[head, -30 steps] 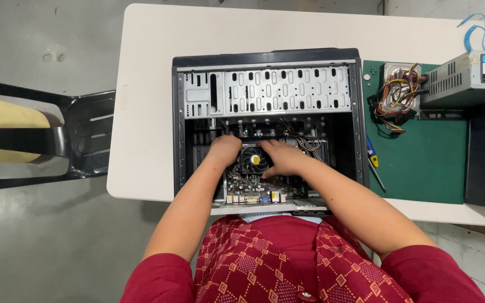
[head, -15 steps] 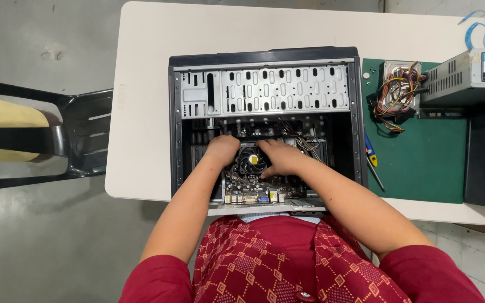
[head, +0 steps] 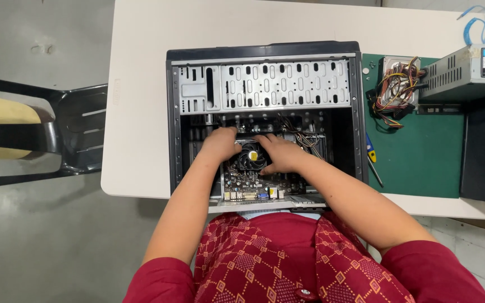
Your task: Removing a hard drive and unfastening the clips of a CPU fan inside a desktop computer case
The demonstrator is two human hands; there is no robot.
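White table (head: pixel 141 84) on grey floor (head: pixel 40 241), black chair (head: pixel 57 134) beside. Left hand (head: pixel 220 145), right hand (head: pixel 279 152) flat, fingers spread, beside fan (head: pixel 252 157) inside open computer case (head: pixel 265 50).

Head cam, top-down, close over case (head: pixel 265 56)

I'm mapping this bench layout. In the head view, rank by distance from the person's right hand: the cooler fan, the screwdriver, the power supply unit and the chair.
From the right hand:
1. Cooler fan, touching it, just left, inside the case.
2. Screwdriver, right of the case on the green mat.
3. Power supply unit, far upper right.
4. Chair, far left, off the table.
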